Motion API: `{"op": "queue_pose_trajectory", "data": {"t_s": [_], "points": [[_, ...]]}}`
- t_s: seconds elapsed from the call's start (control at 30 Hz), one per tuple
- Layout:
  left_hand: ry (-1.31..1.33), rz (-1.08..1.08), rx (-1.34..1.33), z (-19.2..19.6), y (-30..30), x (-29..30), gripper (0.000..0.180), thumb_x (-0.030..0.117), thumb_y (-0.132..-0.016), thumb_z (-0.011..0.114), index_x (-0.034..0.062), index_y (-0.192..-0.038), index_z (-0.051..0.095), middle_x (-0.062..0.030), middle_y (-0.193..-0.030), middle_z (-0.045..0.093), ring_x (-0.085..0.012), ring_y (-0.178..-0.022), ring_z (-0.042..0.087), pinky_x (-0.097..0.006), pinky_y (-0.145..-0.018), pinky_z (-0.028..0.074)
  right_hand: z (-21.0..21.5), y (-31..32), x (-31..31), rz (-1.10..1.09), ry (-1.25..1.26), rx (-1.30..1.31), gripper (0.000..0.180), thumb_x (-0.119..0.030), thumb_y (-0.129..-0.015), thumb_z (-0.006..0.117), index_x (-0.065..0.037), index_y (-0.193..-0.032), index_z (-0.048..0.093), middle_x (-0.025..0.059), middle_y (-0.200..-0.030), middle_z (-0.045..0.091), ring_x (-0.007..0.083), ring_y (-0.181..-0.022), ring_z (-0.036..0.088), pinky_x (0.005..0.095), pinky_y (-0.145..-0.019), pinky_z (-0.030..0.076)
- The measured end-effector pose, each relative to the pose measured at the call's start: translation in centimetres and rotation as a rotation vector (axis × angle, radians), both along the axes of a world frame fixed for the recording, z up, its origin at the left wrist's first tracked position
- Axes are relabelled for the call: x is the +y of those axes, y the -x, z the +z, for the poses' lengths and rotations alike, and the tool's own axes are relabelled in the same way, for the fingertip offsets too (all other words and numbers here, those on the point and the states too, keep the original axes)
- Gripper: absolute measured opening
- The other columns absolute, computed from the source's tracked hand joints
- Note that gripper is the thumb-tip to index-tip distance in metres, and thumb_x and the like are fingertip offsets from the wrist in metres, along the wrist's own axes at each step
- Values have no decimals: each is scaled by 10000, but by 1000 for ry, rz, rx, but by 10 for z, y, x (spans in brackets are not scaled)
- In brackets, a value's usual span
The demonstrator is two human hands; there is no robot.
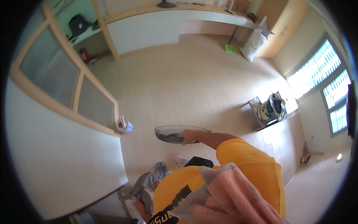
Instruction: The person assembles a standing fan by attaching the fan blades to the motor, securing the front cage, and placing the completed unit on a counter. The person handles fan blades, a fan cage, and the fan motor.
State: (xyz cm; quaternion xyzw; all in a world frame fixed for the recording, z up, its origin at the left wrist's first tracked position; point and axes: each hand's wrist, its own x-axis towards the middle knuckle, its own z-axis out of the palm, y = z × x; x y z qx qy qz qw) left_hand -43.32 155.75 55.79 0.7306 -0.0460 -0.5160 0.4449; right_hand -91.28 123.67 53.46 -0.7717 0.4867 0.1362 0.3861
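Note:
My right hand reaches forward, its fingers closed on the rim of a round wire fan guard. The guard is seen nearly edge-on, tilted above the tiled floor; whether it touches the floor I cannot tell. Low on the left, my left hand grips a grey fan blade with several curved vanes. Beside the blade lies a crumpled, see-through plastic bag, near my foot. A pink towel hangs over the front of my yellow shirt and hides part of the view below.
A paint-stained stool with a bucket stands to the right. A roll-like container sits by the end of the glazed partition on the left. Farther off are a green dustpan, a white sack and a long counter.

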Motion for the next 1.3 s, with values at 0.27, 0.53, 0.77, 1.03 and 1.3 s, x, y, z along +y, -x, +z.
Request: {"op": "queue_pose_trajectory", "data": {"t_s": [0.27, 0.53, 0.77, 1.03, 1.3], "points": [[152, -525, 119, 26, 12, -143, 443, 331, -1058, 564, -58, -1240, 672, -104, -1135, 713, -197, -1060, 662, -323, -957, 494, -28, 89, 87, -322, 10, 99, 496, -424, -805, 813, -40, -1108, 735, 191, -1077, 736, 398, -1038, 690, 509, -890, 529], [180, -752, 63, -4, -10, -231, 393, 312, -1007, 614, -36, -1175, 685, -109, -1074, 708, -208, -995, 668, -346, -892, 513, -41, 93, 233, -823, -68, 157, 437, -434, -810, 811, -48, -1010, 760, 160, -961, 752, 338, -933, 712, 458, -815, 553], [202, -908, 158, -26, 11, -272, 484, 388, -1000, 659, -30, -1244, 665, -105, -1128, 700, -223, -1009, 666, -358, -911, 513, -20, 77, 323, -1181, -249, -18, 421, -441, -828, 787, -28, -906, 774, 84, -739, 745, 220, -601, 695, 376, -644, 592], [100, -977, 299, -64, 100, -336, 387, 267, -968, 721, -16, -1222, 651, -58, -1062, 700, -182, -927, 669, -331, -820, 530, -36, 110, 306, -1460, -237, -187, 387, -409, -866, 789, -23, -879, 760, 60, -761, 748, 145, -582, 666, 315, -555, 567], [121, -1005, 224, -54, 225, -448, 346, 190, -930, 711, -18, -1201, 658, -78, -1072, 709, -207, -913, 693, -343, -795, 542, -19, 230, 184, -1476, 19, -278, 347, -365, -863, 791, -23, -877, 734, 72, -771, 732, 172, -643, 674, 347, -606, 551]]}}
